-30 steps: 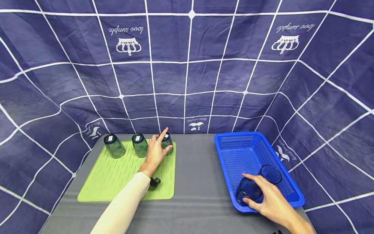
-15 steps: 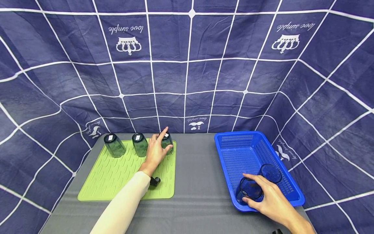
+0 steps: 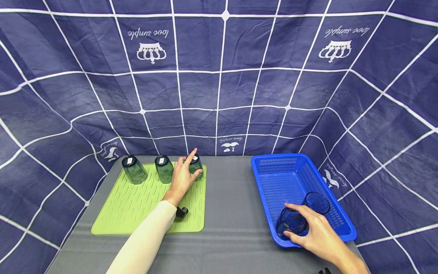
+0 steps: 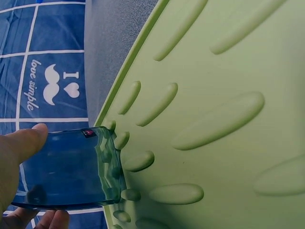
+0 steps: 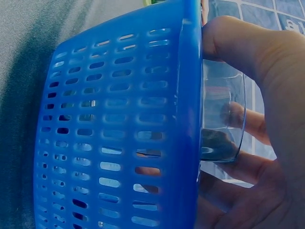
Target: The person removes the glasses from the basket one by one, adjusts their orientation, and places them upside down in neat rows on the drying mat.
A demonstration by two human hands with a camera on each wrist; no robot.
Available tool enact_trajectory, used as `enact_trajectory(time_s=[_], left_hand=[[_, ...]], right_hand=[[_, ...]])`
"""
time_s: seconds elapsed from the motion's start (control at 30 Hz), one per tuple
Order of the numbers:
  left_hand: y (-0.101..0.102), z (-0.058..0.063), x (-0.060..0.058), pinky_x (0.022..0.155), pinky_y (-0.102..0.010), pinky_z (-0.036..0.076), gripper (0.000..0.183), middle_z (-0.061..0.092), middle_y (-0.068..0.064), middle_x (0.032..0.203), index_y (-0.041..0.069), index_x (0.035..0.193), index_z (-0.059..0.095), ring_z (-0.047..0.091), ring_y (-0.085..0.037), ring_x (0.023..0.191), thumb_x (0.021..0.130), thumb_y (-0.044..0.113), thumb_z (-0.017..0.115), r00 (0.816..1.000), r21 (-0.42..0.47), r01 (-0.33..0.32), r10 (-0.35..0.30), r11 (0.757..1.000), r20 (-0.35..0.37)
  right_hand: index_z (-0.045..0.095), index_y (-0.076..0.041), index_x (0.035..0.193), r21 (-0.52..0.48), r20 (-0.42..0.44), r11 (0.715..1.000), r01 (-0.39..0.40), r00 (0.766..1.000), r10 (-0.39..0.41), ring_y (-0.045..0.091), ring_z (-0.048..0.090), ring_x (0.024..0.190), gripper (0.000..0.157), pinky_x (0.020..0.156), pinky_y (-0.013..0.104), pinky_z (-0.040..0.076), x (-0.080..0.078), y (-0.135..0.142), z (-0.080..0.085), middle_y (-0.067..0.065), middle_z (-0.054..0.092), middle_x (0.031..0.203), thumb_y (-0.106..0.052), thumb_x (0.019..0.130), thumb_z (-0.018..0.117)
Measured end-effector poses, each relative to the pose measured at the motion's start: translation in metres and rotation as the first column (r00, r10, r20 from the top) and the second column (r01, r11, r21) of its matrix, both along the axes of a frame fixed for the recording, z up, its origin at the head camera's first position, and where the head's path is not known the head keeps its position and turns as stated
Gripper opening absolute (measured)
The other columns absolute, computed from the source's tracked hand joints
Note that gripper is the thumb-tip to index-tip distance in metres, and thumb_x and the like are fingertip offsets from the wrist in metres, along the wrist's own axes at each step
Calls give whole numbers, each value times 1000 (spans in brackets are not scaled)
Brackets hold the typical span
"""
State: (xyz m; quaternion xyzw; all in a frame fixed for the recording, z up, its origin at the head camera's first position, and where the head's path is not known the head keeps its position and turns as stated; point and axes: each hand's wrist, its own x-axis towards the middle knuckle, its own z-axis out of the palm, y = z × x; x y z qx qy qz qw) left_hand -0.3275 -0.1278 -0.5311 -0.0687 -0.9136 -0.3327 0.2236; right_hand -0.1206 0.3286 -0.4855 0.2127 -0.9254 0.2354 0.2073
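My left hand [image 3: 183,176] grips an upside-down drinking glass [image 4: 71,167] at the back right corner of the green mat [image 3: 137,213]. In the left wrist view the glass's rim meets the mat, thumb on one side and fingers on the other. My right hand [image 3: 313,230] holds another glass [image 3: 293,221], rim up, in the near end of the blue basket [image 3: 263,198]. The right wrist view shows that glass standing above the basket's rim, with thumb and fingers around it. Just behind it in the basket is another glass [image 3: 317,203].
Two more upside-down glasses, one at the mat's back left [image 3: 134,170] and one beside my left hand [image 3: 164,170], stand in a row. Grey cloth [image 3: 229,205] covers the table between mat and basket. A blue checked curtain [image 3: 239,87] rises behind and at both sides.
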Motion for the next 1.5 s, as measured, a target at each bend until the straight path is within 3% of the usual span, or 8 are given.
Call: enact_trajectory(time_s=[0.17, 0.47, 0.53, 0.7, 0.77, 0.93, 1.23, 1.5], left_hand=[[-1, -3, 0, 103, -74, 60, 101, 70, -32, 135, 37, 173, 55, 68, -54, 123, 87, 18, 103, 999, -13, -9, 8, 1000, -36], [-1, 0, -1, 110, -71, 60, 97, 68, -34, 144, 35, 174, 55, 67, -55, 130, 91, 21, 102, 999, -7, -5, 5, 1000, 49], [-4, -5, -4, 111, -71, 60, 98, 68, -34, 143, 36, 175, 54, 66, -56, 129, 91, 21, 102, 999, 9, 5, -5, 1000, 38], [-11, -30, -18, 103, -75, 60, 104, 70, -34, 135, 45, 173, 54, 68, -57, 120, 86, 24, 105, 997, 34, 30, -27, 999, -74], [-13, -33, -20, 101, -75, 61, 104, 71, -34, 134, 45, 173, 54, 68, -57, 118, 85, 25, 105, 995, 31, 33, -30, 999, -93], [-10, -25, -16, 103, -74, 61, 101, 70, -34, 136, 43, 173, 54, 67, -56, 121, 87, 24, 104, 998, 23, 25, -23, 999, -66], [-1, 3, 1, 107, -72, 61, 97, 69, -35, 142, 33, 174, 56, 67, -56, 127, 90, 21, 102, 1000, -3, -2, 2, 1000, 18], [0, 3, 1, 107, -73, 60, 97, 68, -33, 144, 35, 174, 55, 66, -54, 130, 91, 21, 102, 999, -10, -10, 11, 1000, 44]], right_hand=[[77, -25, 147, -10, -8, 1000, -6, 1000, 6, 24, 83, 116, 89, 116, -2, 36, -1, 0, 1, -7, 85, 132, -28, 67, 114], [77, -28, 149, -36, 5, 999, 17, 1000, -17, 21, 84, 116, 90, 111, -2, 40, -2, -4, 7, -7, 86, 132, -28, 67, 115], [77, -28, 149, -32, 1, 999, 22, 1000, -22, 22, 83, 116, 90, 111, -2, 40, -2, -4, 9, -7, 86, 132, -28, 68, 114], [77, -28, 150, -27, -10, 999, 25, 1000, -26, 23, 84, 115, 90, 110, -2, 42, -4, -4, 13, -6, 86, 132, -29, 68, 114], [77, -28, 150, -29, -12, 999, 26, 1000, -26, 24, 84, 114, 90, 109, -2, 42, -4, -5, 15, -5, 86, 132, -29, 68, 114], [77, -28, 150, -38, -23, 999, 29, 999, -30, 24, 84, 113, 92, 108, -2, 43, -5, -4, 20, -6, 86, 130, -27, 67, 115], [77, -27, 151, -69, -52, 997, 24, 998, -28, 18, 82, 113, 94, 113, -3, 38, -7, -5, 29, -3, 87, 126, -24, 65, 115], [78, -27, 150, -65, -67, 997, 35, 997, -39, 23, 83, 112, 93, 108, -1, 42, -10, -5, 37, -2, 87, 125, -25, 64, 114]])
